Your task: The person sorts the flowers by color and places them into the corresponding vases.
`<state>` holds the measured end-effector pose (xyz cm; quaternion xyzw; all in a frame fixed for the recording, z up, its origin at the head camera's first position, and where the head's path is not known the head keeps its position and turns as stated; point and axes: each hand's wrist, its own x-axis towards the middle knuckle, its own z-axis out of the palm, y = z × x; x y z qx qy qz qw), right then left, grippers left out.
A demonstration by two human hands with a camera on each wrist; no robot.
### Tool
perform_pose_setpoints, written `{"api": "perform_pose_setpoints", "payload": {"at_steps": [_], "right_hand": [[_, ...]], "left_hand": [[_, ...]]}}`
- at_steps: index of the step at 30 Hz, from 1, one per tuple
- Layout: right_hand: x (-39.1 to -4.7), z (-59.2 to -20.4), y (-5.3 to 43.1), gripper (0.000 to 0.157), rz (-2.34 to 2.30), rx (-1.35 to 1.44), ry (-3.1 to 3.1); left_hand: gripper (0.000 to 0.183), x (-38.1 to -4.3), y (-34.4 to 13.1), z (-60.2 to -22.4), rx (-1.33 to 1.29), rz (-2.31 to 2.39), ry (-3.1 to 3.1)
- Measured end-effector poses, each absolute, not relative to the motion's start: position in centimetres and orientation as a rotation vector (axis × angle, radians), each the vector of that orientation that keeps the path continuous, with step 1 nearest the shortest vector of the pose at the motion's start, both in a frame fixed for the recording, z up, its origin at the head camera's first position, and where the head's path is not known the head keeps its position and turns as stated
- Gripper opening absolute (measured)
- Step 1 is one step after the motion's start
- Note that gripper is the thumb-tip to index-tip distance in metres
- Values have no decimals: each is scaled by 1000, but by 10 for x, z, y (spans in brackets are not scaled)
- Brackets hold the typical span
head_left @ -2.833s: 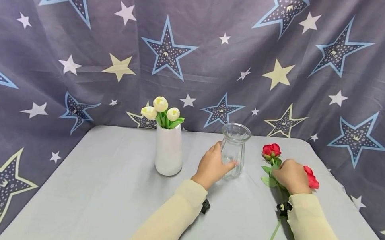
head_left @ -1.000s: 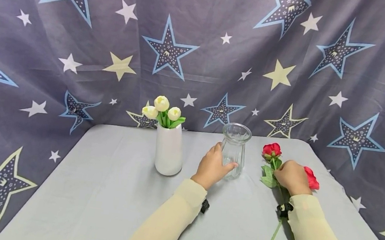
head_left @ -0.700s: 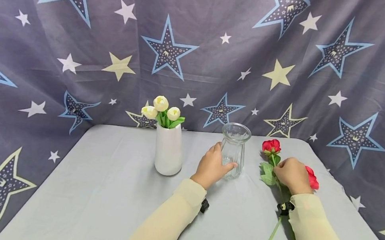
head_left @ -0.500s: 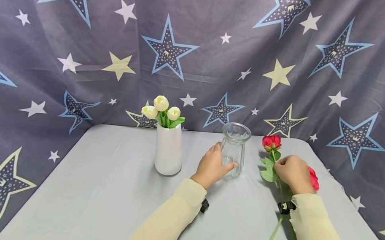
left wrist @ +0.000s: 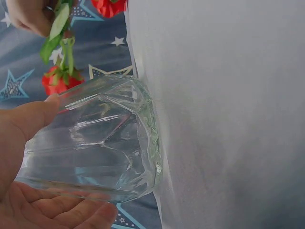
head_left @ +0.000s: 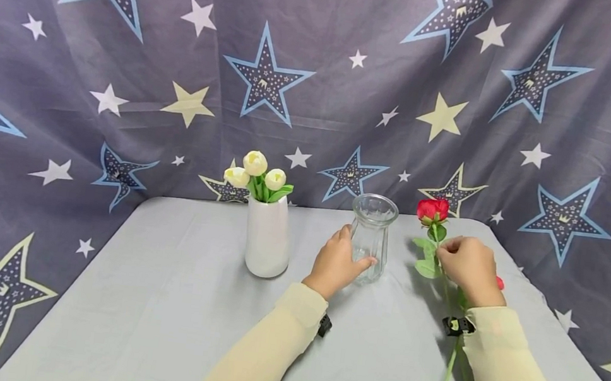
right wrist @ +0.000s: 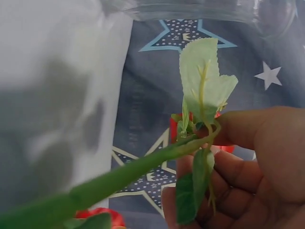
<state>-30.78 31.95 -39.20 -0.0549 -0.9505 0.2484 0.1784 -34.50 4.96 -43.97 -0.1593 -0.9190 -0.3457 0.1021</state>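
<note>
My left hand [head_left: 333, 262] grips a clear glass vase [head_left: 372, 233] around its lower body, thumb on the near side. In the left wrist view the fingers and thumb span the ribbed glass [left wrist: 95, 138]; nothing stands inside it. To its right, my right hand [head_left: 470, 268] pinches a red rose [head_left: 432, 210] by the stem, just below the bloom among the leaves. The thick green stem [right wrist: 119, 174] runs back toward the wrist in the right wrist view. A second red rose [head_left: 500, 282] lies on the table, mostly hidden behind the right hand and forearm.
A white vase [head_left: 267, 240] with cream tulips [head_left: 254, 164] stands upright left of the glass one. Pale grey cloth covers the table [head_left: 166, 300]. A star-patterned curtain [head_left: 321, 59] hangs close behind the table's back edge and along both sides.
The right hand has taken hold of the rose stem and raised it a little, so the bloom sits higher and the stem's lower end has swung right. The left hand and vase stay put.
</note>
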Motion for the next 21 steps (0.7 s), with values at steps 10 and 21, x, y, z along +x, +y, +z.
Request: {"api": "perform_pose_setpoints", "payload": {"at_steps": [10, 21], "right_hand": [[-301, -376, 314, 19, 698, -121, -2596], [-295, -361, 306, 20, 695, -118, -2425]], "left_hand": [[98, -345, 50, -441, -470, -1008, -2713], [98, -346, 50, -442, -474, -1000, -2713]]}}
